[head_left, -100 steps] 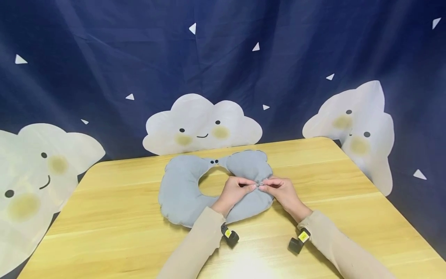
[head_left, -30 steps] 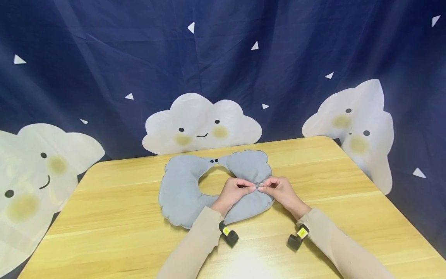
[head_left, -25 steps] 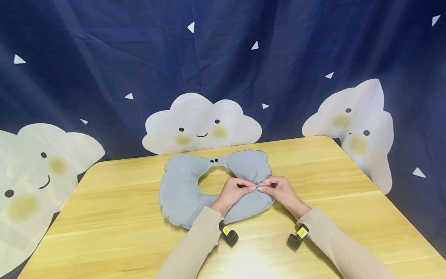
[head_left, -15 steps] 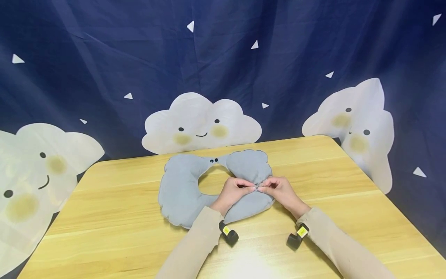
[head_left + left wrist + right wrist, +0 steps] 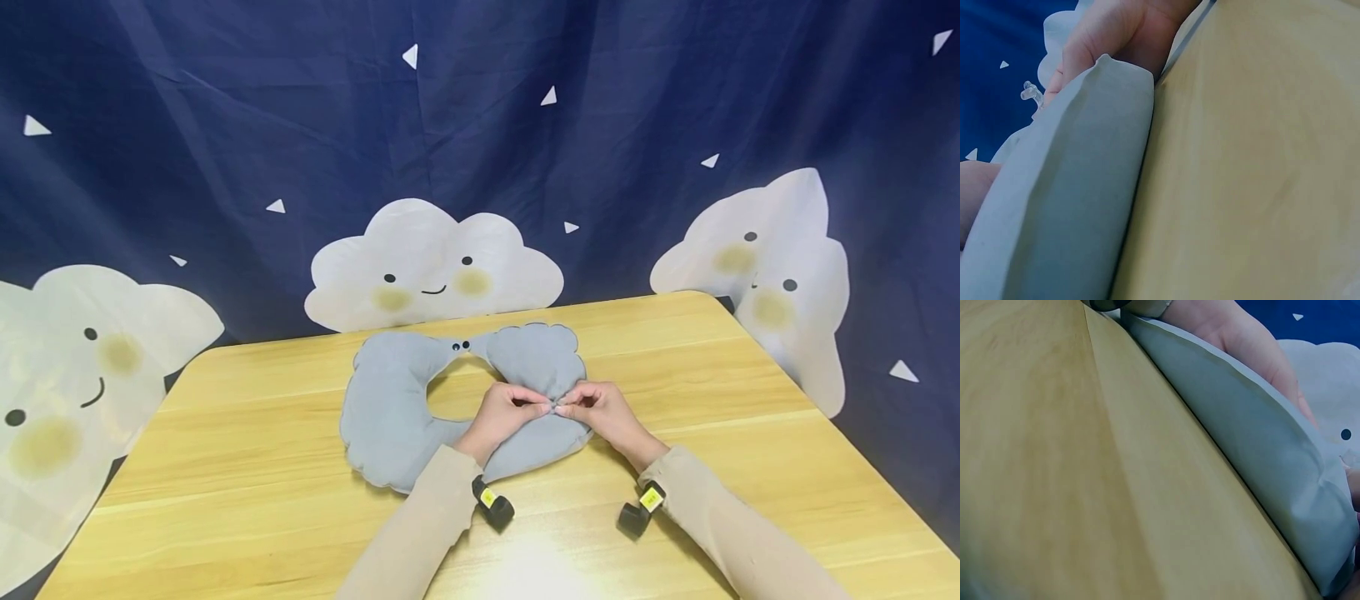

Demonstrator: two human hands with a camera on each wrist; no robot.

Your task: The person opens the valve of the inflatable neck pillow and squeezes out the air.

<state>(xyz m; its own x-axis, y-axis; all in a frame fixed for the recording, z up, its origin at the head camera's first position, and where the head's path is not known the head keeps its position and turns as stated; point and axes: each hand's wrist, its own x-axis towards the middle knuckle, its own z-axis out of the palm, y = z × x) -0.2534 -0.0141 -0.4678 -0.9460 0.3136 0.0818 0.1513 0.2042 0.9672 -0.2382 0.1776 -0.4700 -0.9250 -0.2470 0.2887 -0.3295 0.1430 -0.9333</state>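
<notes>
A grey inflatable neck pillow (image 5: pixel 386 408) lies on the wooden table, its two ends meeting at the back by a pair of black snaps (image 5: pixel 461 346). My left hand (image 5: pixel 501 418) reaches over its front and pinches the pillow's valve between thumb and forefinger. From the other side my right hand (image 5: pixel 611 417) pinches at the same spot, the fingertips of both hands nearly meeting. In the left wrist view the clear plastic valve (image 5: pixel 1031 94) sticks up beside the right hand's fingers. Fingertips hide most of it in the head view. The fabric puckers around it.
The wooden table (image 5: pixel 225 450) extends on both sides of the pillow. Behind it hangs a dark blue curtain (image 5: pixel 225 100) printed with white smiling clouds and small triangles. A black wrist camera (image 5: pixel 493 504) sits at each cuff, close above the table.
Both hands keep their pinch at the same spot on the pillow. Since the first frame the fingertips have sunk slightly towards the pillow, and less of the clear valve shows between them.
</notes>
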